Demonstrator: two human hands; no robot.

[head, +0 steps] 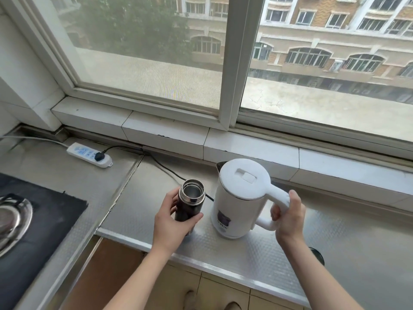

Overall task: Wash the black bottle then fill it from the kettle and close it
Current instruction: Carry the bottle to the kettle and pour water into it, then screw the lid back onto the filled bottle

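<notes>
Here the left hand point(172, 217) is wrapped round the black bottle point(190, 201), thumb across its near side and fingers curled behind its dark body, holding it upright near the front edge of the worktop point(257, 253). The bottle's steel mouth is uncapped and faces up, showing a shiny inside; whether there is liquid in it cannot be told. Just to its right, close but apart from it, is the white kettle point(239, 198), its lid shut and its spout pointing toward the back of the worktop and the window sill point(169, 133). The right hand point(288, 217) grips the kettle's handle, fingers curled through the loop and thumb over the top. The kettle leans a little toward the bottle, and whether its base touches the worktop or is just raised cannot be told. A black cable point(161, 164) runs from behind the bottle along the worktop's back edge to a white power strip point(89, 154) near the back left corner, where a black plug sits in it. At the left edge a dark hob point(40, 220) with a steel burner ring point(13, 218) is set. Near the front edge, beside the right forearm, a small dark round object point(317, 255) lies partly hidden.
</notes>
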